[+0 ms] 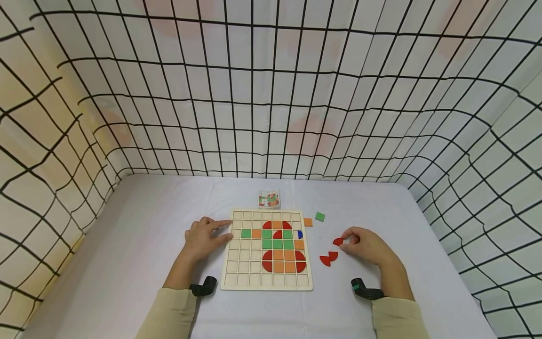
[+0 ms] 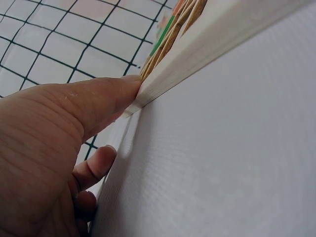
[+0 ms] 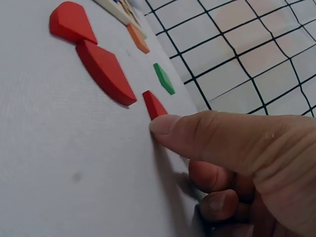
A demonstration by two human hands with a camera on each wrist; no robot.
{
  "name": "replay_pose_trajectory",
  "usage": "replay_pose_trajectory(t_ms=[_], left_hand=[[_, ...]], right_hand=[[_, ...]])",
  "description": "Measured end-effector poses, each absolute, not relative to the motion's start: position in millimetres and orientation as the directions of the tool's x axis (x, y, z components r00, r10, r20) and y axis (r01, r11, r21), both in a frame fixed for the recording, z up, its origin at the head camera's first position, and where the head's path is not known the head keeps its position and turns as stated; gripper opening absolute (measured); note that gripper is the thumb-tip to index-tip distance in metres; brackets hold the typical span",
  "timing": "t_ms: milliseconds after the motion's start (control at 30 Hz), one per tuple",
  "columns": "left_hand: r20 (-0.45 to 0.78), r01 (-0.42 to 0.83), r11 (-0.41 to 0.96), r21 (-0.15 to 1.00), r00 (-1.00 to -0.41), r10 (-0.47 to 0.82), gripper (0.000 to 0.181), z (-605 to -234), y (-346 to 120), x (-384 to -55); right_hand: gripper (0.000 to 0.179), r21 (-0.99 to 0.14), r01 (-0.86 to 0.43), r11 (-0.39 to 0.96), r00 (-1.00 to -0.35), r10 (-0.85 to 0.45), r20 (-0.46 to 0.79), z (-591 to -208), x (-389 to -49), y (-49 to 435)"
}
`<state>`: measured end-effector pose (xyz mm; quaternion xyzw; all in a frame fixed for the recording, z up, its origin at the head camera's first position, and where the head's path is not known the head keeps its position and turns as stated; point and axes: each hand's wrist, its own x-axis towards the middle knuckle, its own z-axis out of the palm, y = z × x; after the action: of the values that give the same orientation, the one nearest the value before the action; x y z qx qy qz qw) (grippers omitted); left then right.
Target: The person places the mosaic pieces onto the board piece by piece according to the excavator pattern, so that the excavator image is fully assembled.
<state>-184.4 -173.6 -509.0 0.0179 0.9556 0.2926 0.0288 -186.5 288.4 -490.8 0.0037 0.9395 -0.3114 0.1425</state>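
Observation:
A pale wooden grid board [image 1: 250, 280] lies on the white table, with red, green, orange and blue pieces set in some of its squares. Along its left edge, my left hand [image 1: 202, 240] touches the rim with thumb and index finger stretched out; the thumb [image 2: 111, 98] meets the rim in the left wrist view. Right of the board, my right hand [image 1: 366, 246] pinches a red quarter-circle tile [image 1: 337, 241] between thumb and index finger, low over the table. Two more red quarter-circle tiles, one left [image 1: 325, 260] and one right [image 1: 333, 255], lie touching nearby.
An orange square tile [image 1: 308, 222] lies against the board's right edge, and a green square tile [image 1: 320, 216] is just beyond it. Behind the board is a small patterned card [image 1: 268, 199]. Black wire mesh [image 1: 271, 127] encloses the table at the back and sides.

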Motion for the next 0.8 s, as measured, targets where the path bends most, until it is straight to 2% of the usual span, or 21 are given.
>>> replay_pose_trajectory(t_ms=[300,800], left_hand=[[-0.037,0.026,0.824,0.565,-0.998,0.056,0.049,-510.6,-174.8,-185.9],[-0.045,0.014,0.827,0.562,-0.998,0.048,0.048,-509.5,-175.2,-185.0]], right_hand=[[0.031,-0.552,0.100,0.828,-0.967,-0.050,-0.250,-497.8,-191.2,282.6],[0.028,-0.539,0.067,0.840,-0.978,-0.052,-0.202,-498.6,-192.9,260.4]])
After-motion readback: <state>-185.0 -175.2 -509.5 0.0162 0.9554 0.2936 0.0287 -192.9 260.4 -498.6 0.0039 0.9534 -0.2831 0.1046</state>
